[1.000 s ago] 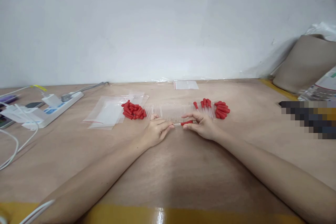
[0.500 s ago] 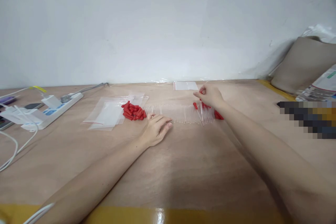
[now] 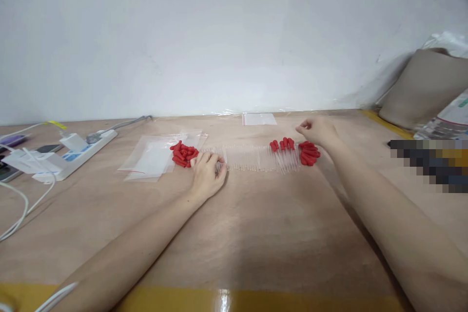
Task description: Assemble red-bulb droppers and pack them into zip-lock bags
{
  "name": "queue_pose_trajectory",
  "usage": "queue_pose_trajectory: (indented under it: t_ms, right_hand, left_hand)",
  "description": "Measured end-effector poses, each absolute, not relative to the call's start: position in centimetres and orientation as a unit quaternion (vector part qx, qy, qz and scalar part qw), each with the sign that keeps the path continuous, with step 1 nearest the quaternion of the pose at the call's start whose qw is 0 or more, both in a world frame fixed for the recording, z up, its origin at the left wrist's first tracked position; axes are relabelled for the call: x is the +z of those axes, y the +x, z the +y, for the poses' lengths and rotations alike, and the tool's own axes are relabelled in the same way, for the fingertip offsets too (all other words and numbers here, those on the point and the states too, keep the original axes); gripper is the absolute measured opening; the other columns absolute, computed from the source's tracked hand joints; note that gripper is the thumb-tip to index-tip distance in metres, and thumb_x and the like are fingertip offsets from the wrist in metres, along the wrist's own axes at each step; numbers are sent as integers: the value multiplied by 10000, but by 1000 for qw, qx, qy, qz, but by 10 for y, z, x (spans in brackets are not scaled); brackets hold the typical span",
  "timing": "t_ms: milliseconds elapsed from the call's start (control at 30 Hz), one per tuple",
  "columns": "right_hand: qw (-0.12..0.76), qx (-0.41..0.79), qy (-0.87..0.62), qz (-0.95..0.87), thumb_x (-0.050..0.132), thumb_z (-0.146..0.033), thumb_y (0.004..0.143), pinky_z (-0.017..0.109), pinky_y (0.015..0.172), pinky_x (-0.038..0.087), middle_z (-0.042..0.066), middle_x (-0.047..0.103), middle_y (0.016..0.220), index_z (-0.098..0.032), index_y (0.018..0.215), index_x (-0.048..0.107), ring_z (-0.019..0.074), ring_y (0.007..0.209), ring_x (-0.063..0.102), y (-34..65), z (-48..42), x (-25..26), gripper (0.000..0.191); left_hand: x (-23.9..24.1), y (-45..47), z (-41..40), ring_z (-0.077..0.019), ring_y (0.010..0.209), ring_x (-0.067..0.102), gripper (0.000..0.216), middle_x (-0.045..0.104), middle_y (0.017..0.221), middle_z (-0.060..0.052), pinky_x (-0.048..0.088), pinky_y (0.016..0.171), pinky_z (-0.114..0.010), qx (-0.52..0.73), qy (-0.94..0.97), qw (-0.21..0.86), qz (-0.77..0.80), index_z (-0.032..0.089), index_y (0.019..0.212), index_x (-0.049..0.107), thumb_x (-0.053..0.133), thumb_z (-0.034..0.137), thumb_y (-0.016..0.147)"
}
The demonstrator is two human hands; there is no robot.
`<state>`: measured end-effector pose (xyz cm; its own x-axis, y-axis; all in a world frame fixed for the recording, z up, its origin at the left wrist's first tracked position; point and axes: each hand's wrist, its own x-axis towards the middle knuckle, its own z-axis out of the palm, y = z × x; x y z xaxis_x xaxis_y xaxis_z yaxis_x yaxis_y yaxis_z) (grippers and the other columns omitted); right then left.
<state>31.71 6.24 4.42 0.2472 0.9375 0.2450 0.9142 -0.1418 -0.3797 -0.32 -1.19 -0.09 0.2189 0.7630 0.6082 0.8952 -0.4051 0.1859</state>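
Note:
A row of thin clear tubes lies side by side on the table. Several at its right end carry red rubber bulbs, like droppers. My left hand rests over the left end of the row, fingers bent and thumb apart, with nothing visible held. Part of a loose heap of red rubber bulbs is hidden behind it. Raised beyond the right end, my right hand has loosely curled fingers and shows nothing in them. Just below it sits a second, smaller group of red bulbs.
Clear zip bags lie left of the heap, and another small bag is near the wall. A power strip with chargers and white cables occupies the left. At far right stand a grey-brown bag and a blurred dark object.
My right hand has moved right, off the bulb-topped tubes, uncovering them and the right group of bulbs. My left hand has shifted left along the row, bending its fingers.

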Motion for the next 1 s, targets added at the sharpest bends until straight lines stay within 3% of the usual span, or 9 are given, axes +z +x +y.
queue_pose_trajectory:
  t_ms: [267,633,867,1000]
  right_hand:
    - [238,205,-727,-611,645,-299,649,260,641,463,40,681,789,-188,771,675,174,742,603,368,63,27,168]
    - [180,166,-745,-621,656,-253,640,253,593,449,26,664,670,-184,671,668,163,662,588,362,64,28,77]
    - [205,170,-748,-608,654,-250,638,255,578,435,32,649,682,-177,659,633,157,656,572,364,59,36,78]
    - [230,166,-754,-593,665,-335,630,267,506,411,45,639,685,-185,652,618,159,606,547,351,50,52,158]
  left_hand:
    - [9,-4,8,-267,911,442,119,532,889,-81,306,724,-394,-269,-744,118,-600,198,744,556,495,300,757]
    - [28,7,37,-326,954,436,358,545,924,-138,297,797,-470,-172,-730,125,-649,185,693,629,509,522,691]
    - [31,27,47,-365,977,445,359,554,981,-212,314,786,-462,-67,-713,132,-685,99,784,655,526,416,675]
    - [28,29,51,-363,958,457,323,567,982,-210,329,768,-460,-70,-697,147,-699,106,784,655,534,385,674]
